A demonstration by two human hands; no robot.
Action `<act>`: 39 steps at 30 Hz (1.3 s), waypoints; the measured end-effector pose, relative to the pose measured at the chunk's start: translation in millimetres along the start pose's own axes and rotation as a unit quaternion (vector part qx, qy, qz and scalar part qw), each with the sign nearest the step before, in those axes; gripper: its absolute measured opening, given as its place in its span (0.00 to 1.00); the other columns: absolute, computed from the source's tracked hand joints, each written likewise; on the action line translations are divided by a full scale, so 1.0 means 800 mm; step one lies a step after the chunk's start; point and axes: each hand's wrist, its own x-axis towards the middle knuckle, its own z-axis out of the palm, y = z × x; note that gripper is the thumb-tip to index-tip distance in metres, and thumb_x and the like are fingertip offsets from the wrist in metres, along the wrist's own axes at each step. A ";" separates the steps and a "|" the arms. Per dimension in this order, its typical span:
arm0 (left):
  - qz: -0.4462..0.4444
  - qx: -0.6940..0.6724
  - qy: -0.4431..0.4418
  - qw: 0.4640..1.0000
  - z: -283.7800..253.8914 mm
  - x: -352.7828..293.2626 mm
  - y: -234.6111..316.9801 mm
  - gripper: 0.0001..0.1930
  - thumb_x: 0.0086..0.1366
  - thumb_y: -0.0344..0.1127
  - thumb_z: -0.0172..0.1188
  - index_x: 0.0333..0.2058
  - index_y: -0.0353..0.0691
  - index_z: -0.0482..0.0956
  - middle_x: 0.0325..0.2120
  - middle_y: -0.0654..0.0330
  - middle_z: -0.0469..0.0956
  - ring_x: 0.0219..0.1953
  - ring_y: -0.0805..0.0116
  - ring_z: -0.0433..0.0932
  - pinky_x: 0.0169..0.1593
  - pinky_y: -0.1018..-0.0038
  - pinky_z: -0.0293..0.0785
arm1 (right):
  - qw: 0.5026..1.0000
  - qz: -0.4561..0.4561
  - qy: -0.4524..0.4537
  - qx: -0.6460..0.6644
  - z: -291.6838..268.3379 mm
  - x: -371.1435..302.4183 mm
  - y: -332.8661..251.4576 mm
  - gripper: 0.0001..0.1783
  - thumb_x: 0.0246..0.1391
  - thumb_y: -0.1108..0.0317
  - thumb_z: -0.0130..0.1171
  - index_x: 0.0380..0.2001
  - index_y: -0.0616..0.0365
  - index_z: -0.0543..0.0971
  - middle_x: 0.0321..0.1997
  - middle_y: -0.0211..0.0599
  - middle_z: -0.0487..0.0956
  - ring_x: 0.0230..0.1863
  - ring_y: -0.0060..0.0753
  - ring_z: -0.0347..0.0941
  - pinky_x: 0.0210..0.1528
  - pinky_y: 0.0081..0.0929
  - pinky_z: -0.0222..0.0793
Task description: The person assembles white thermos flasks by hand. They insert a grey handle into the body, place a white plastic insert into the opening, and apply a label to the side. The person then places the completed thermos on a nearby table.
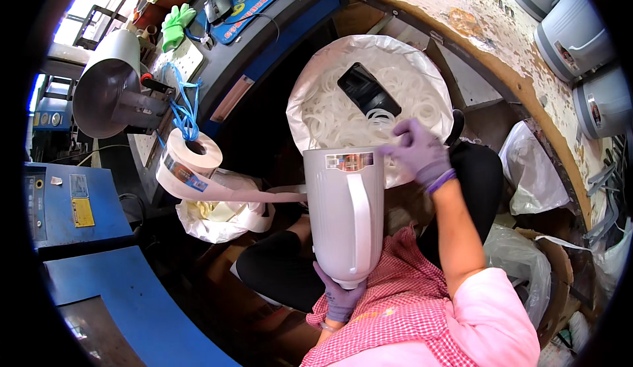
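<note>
A tall light-grey plastic thermos jug shell (323, 228) with a long side handle stands on end between my knees, its narrow end down. My left hand (339, 298), in a purple glove, is wrapped round that lower end. A colourful printed label (349, 161) sits near the wide upper rim. Beside this rim is my gloved right hand (422, 153), slightly blurred, its fingers bent and apart with nothing visible between them. Behind the shell, a large white sack (303, 84) holds many translucent rings (323, 113). A black phone (368, 89) lies on the rings.
A label roll (198, 153) on the left trails its strip behind the shell, above a white bag (221, 222). Blue machines (138, 294) stand at left. More grey jug shells (573, 34) rest on the worn bench (455, 18) at right. Plastic bags (534, 169) lie below it.
</note>
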 end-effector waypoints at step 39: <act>0.059 -0.354 0.363 0.860 -0.493 0.557 0.168 0.09 0.67 0.38 0.54 0.34 0.40 0.78 0.18 0.64 0.71 0.13 0.74 0.66 0.15 0.75 0.58 | 0.919 -0.328 0.019 0.220 -0.014 0.092 -0.389 0.24 0.64 0.52 0.57 0.38 0.68 0.80 0.25 0.35 0.79 0.22 0.25 0.74 0.22 0.26 0.68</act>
